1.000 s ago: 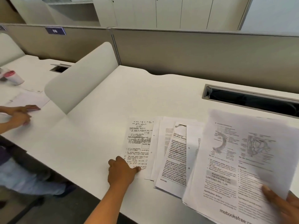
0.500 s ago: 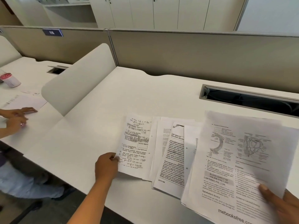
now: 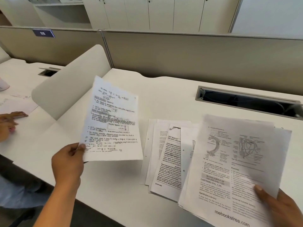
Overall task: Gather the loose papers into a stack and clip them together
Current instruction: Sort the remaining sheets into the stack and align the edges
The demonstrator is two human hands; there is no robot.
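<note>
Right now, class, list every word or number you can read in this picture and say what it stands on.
"016": blue sign on the partition.
"BLOOD SUPPLY OF THE EYE (FIG. 1-23)", "ARTERIES (FIG. 1-24)", "Ophthalmic Artery", "mebooksfree.com": printed eye-diagram page in the right hand.
Handwritten sheet in the left hand: blurred, unreadable.
Papers on the desk: body text too small.

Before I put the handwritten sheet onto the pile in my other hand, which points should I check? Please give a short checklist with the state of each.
1. Handwritten sheet lifted clear of the desk: ok.
2. Left hand pinches its lower left corner firmly: ok.
3. Right hand holds the eye-diagram pile: ok.
4. Pile edges aligned: not ok, sheets are fanned.
5. All loose papers gathered: not ok, printed sheets lie on the desk.
6. Clip within reach: cannot tell, none visible.
</note>
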